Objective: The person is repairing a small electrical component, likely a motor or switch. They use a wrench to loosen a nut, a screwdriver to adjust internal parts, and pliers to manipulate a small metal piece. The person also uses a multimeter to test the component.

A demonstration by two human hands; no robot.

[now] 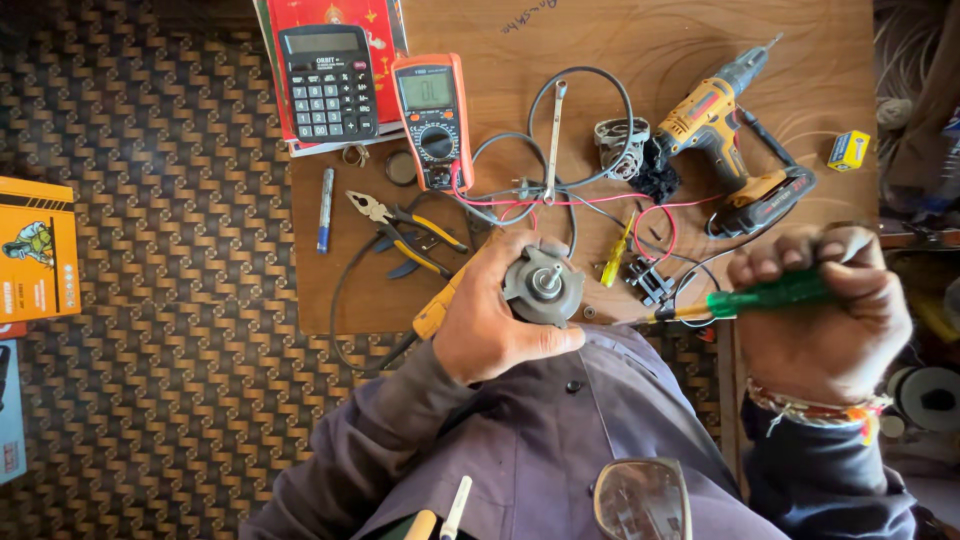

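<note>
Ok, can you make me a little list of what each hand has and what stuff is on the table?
left hand: holds a small round grey motor, shaft up
right hand: fingers wrapped round a green-handled screwdriver, tip toward the motor
table: wooden board
tools on it: yellow drill, orange multimeter, black calculator, pliers, spanner, blue pen
wires: red and grey, tangled mid-table

On the counter (820,60), the calculator (327,82) lies upper left, the multimeter (433,120) just right of it, and the drill (725,140) upper right. The pliers (405,235) lie below the multimeter, left of the motor (543,286) at centre.
</note>
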